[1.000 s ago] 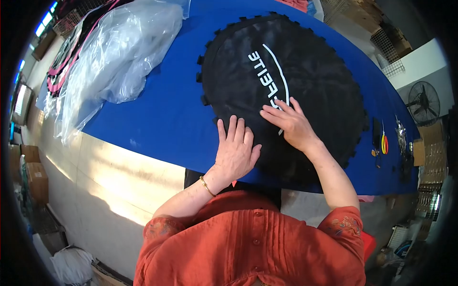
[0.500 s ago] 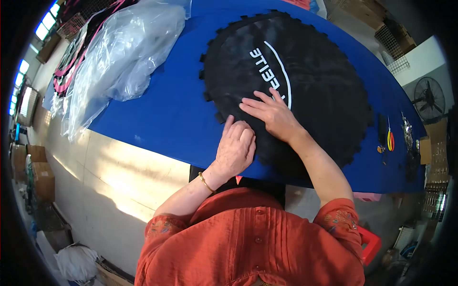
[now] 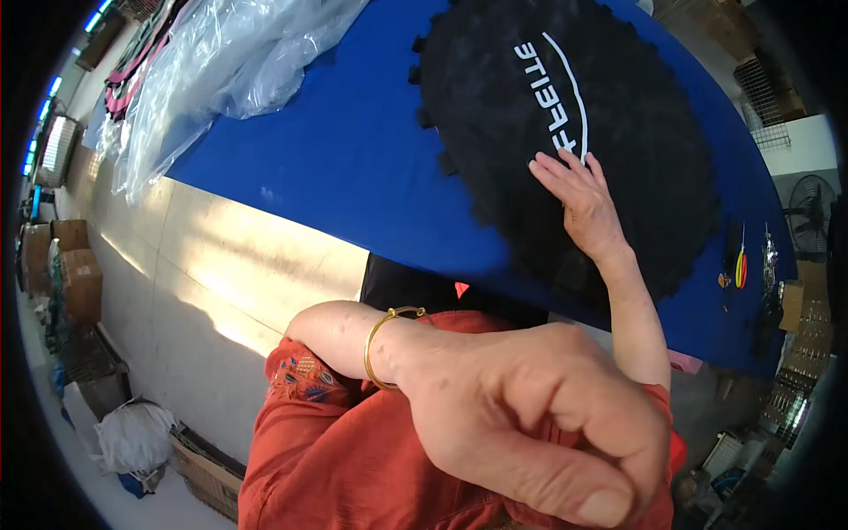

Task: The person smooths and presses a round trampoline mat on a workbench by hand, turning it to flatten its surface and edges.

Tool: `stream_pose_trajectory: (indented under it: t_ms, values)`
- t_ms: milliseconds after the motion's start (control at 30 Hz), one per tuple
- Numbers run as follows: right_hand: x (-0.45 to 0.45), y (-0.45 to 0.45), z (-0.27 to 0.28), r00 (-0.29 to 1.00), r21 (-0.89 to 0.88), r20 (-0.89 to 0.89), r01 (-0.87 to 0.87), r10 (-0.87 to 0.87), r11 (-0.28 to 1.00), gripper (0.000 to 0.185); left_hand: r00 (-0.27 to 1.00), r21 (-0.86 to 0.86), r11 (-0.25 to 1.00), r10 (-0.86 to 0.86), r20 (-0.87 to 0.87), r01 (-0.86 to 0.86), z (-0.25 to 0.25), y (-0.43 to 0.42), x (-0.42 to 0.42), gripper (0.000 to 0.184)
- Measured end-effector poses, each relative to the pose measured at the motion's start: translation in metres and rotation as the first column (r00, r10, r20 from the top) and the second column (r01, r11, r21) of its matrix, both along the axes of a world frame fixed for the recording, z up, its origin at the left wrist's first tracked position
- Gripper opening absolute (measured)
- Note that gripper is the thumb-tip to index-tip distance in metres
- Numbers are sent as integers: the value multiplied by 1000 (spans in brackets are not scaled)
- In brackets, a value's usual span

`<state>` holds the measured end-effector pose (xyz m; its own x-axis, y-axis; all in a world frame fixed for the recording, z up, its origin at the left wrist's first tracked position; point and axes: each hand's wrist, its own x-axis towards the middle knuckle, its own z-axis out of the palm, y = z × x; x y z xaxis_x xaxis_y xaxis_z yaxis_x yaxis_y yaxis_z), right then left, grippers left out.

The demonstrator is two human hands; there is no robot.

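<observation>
A black oval fabric piece [image 3: 636, 115] with loops along its edge and white lettering lies on the blue table [image 3: 353, 177]. My right hand [image 3: 583, 199] rests on it at the lower end of the lettering, fingers spread. Close to the camera, in front of the red shirt [image 3: 353, 450], is my left hand [image 3: 539, 406], raised off the fabric with its fingers curled in and the thumb pressed alongside. Whether anything is inside its fingers is hidden. A gold bangle [image 3: 371, 353] circles the left wrist.
Clear plastic sheeting [image 3: 256, 62] lies at the table's upper left, beside pink-and-black strips [image 3: 119, 93]. Yellow-and-red snips [image 3: 741, 265] lie at the right end. Cardboard boxes [image 3: 81, 283] stand at the left, and a fan [image 3: 808, 212] at the right.
My left hand has left the fabric's lower left edge and come up close to the camera. My right hand stays on the fabric. The view has shifted, so the fabric sits higher and farther right.
</observation>
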<state>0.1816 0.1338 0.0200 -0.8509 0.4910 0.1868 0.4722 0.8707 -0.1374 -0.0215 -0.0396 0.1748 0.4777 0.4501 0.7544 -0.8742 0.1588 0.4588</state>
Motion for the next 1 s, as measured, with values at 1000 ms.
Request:
stream_pose_trajectory:
  t_ms: [1000]
  values:
    - [-2,1,0,1000,-12,-15,5,-5,1000,71,833,-47,847,509,-217,-530,-44,-11,11,14]
